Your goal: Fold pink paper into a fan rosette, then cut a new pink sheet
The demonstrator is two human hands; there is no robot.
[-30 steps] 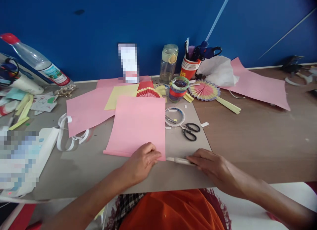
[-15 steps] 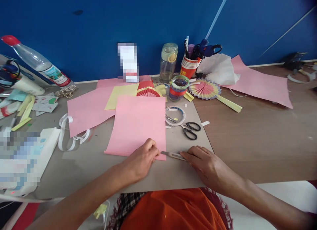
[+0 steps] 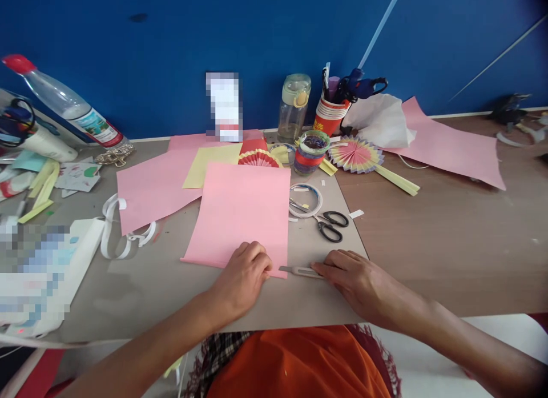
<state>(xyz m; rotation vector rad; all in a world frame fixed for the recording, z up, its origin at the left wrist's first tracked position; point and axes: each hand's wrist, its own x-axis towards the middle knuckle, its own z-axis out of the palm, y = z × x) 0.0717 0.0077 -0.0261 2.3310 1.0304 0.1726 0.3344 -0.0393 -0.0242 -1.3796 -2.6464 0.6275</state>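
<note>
Head view, one moment. Left hand lies palm down on the near edge of the pink sheet, fingers curled loosely and pressing the paper flat; it grips nothing. The near edge of that sheet looks folded over into a narrow strip. Right hand rests on the grey board just right of the sheet's near right corner, fingers closed on the handle of a slim craft knife. Knife lies nearly flat, tip pointing left, just beside the sheet's corner and the left hand's fingertips; cannot tell whether the tip touches the paper.

Pink sheet sits in the middle of the grey board, long side running away from the person. Board lies on the wooden desk.

Right of the sheet: tape roll, with black-handled scissors touching its near side. Behind the sheet: red pleated fan, yellow sheet, striped cup, clear bottle, red pen cup. A pleated paper rosette lies on the desk to the right. A second pink sheet lies left, partly under the yellow one. Plastic water bottle leans at far left.
</note>
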